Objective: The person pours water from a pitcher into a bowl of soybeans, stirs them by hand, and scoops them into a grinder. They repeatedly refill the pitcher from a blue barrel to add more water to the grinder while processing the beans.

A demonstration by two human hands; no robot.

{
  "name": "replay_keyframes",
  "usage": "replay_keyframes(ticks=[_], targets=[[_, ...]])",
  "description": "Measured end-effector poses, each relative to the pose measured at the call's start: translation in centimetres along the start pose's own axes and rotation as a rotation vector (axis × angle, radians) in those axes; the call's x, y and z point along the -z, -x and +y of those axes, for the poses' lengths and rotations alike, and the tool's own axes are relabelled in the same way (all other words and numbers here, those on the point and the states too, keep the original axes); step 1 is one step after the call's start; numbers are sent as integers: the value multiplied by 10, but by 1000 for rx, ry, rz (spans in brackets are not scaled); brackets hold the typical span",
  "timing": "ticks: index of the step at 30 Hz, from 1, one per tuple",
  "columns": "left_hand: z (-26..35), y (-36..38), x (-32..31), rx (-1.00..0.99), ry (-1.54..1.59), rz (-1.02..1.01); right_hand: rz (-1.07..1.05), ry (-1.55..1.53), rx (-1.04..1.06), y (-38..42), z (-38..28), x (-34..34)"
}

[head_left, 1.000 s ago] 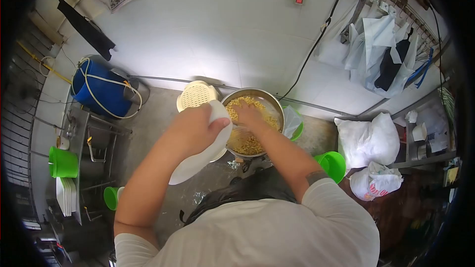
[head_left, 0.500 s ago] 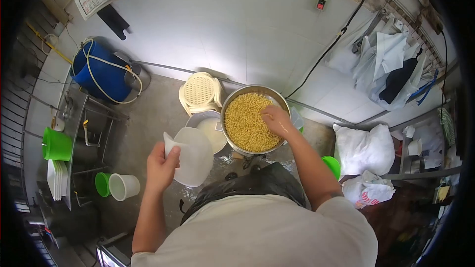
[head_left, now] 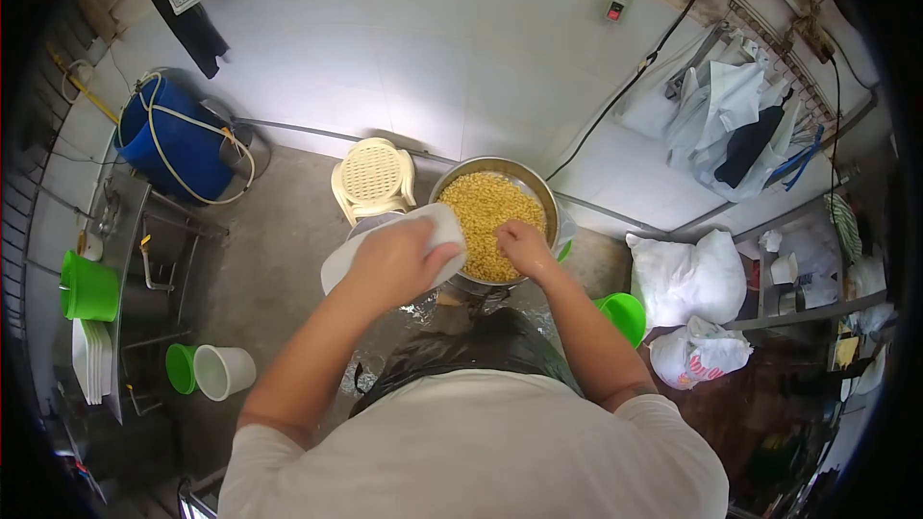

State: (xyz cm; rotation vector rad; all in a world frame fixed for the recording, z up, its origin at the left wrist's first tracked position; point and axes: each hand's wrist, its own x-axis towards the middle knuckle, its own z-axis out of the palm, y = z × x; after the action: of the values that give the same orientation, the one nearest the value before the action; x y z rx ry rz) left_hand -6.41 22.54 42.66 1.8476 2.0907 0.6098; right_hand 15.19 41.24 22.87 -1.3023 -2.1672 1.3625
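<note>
A wide metal bowl holds a heap of yellow kernels or beans. My right hand touches the kernels near the lower right side, its fingers curled; what they hold, if anything, is hidden. At the bowl's left edge, my left hand grips a flat, rounded white sheet, which overlaps the rim. Beneath the sheet, a second container is mostly covered.
Cream plastic stools stand behind, near the wall. A blue barrel with a hose is at upper left. White sacks and a green bucket lie to the right. White and green buckets sit at lower left.
My left hand has moved up and right with the white sheet, from beside the second container to the bowl's edge. My right hand has shifted slightly left and down among the kernels.
</note>
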Motion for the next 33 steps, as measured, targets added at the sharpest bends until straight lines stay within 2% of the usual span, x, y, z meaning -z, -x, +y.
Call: replay_keyframes(ticks=[2, 3, 4, 5, 6, 7, 8, 11, 12, 13, 14, 15, 16, 17, 18, 19, 20, 22, 23, 25, 27, 28, 29, 30, 32, 33], targets=[[21, -28, -6, -48, -40, -72, -25, -30, -5, 1, -2, -11], [32, -40, -8, -137, -67, -133, -58, -62, -6, 1, -5, -16], [41, -48, -9, -226, -95, -196, -34, -85, 114, 22, -37, -6], [47, -54, -10, -235, -96, -196, -25, -85, 113, 28, -52, -8], [52, -59, -12, -302, -127, -217, -5, -384, 73, 29, -63, -10], [55, -63, -11, -369, -157, -242, 8, -535, 51, 29, -70, -11], [56, -66, -9, -379, -158, -246, 25, -687, 31, 29, -76, -11], [62, -71, 10, -369, -187, -171, -9, -805, -87, 17, -90, -3], [67, -71, 24, -240, -143, -89, -2, -807, -93, 10, -93, 6], [68, -72, 32, -108, -99, -8, -2, -674, -58, 2, -95, 19], [61, -73, 33, -108, -96, -15, -7, -539, -24, 2, -95, 28], [51, -75, 33, -94, 65, 133, -7, -538, -30, 11, -100, 33], [44, -76, 32, -76, 226, 282, 183, -399, 112, 25, -110, 41], [37, -79, 26, -71, 230, 279, 367, -254, 252, 39, -123, 46], [31, -82, 16, -55, 457, 241, 361, -252, 246, 57, -136, 48], [27, -82, 10, -36, 685, 201, 413, -281, 337, 78, -149, 47], [34, -77, 8, -22, 689, 200, 461, -312, 428, 94, -160, 45], [56, -62, 9, -181, 950, 52, 461, -225, 487, 116, -169, 42], [59, -58, 8, -166, 954, 43, 475, -135, 555, 124, -168, 41], [63, -53, 2, -334, 1005, -332, 515, -46, 470, 136, -157, 47], [58, -52, -4, -368, 1036, -345, 658, 312, 533, 152, -146, 59], [55, -53, 0, -344, 877, -343, 645, 275, 422, 162, -146, 64], [50, -54, 1, -321, 717, -339, 655, 281, 398, 171, -137, 71], [34, -58, -23, -329, 758, -203, 699, 305, 362, 180, -125, 82], [12, -58, -33, -258, 635, -145, 740, 293, 244, 198, -113, 106], [-11, -59, -56, -310, 494, -52, 736, 255, 160, 212, -111, 116]])
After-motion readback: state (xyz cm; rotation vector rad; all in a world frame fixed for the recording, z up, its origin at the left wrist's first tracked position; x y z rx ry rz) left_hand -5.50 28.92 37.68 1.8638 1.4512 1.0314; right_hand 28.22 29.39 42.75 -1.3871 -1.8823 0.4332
